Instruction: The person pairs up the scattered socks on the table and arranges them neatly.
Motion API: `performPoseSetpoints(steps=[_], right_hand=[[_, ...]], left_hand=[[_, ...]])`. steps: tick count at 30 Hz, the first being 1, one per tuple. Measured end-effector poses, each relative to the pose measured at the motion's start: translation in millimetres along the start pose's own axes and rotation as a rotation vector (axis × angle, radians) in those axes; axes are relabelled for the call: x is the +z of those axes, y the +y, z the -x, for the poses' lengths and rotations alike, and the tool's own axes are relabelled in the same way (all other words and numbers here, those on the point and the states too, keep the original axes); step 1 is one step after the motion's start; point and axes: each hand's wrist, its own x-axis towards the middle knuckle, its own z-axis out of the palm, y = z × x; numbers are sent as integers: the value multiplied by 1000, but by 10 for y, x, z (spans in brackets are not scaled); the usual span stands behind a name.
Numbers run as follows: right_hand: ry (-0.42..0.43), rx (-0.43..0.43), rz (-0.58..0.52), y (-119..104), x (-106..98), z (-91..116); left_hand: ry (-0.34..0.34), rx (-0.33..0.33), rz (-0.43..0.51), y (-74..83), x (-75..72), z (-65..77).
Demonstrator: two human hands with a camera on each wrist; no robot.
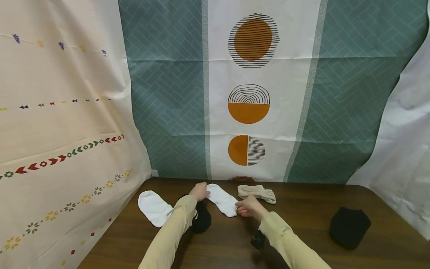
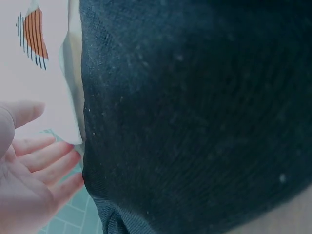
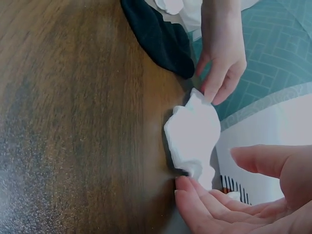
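Observation:
A white sock (image 1: 222, 200) lies on the table between the two hands. My left hand (image 1: 199, 191) is at its far end, and in the right wrist view those fingertips (image 3: 210, 95) meet the sock's tip. In the left wrist view the left thumb stands apart from loosely extended fingers (image 2: 51, 163). At the near end is my right hand (image 1: 250, 206), its fingertips against the sock (image 3: 192, 134) and its thumb raised away from them. A black sock (image 1: 201, 221) lies partly hidden beneath the left forearm and fills much of the left wrist view.
Another white sock (image 1: 153, 207) lies at the left, partly behind the left sleeve. A beige sock (image 1: 256, 192) is just beyond the right hand. Far to the right sits a black sock (image 1: 350, 227). A patterned curtain (image 1: 248, 123) hangs along the table's back edge.

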Motion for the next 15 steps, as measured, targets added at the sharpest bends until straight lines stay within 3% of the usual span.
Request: performPoseSetpoints(steps=[6, 15], right_hand=[[6, 25, -23, -6, 20, -20], [53, -29, 8, 71, 32, -34]], left_hand=[[33, 22, 10, -25, 6, 1], [16, -57, 77, 30, -65, 55]])
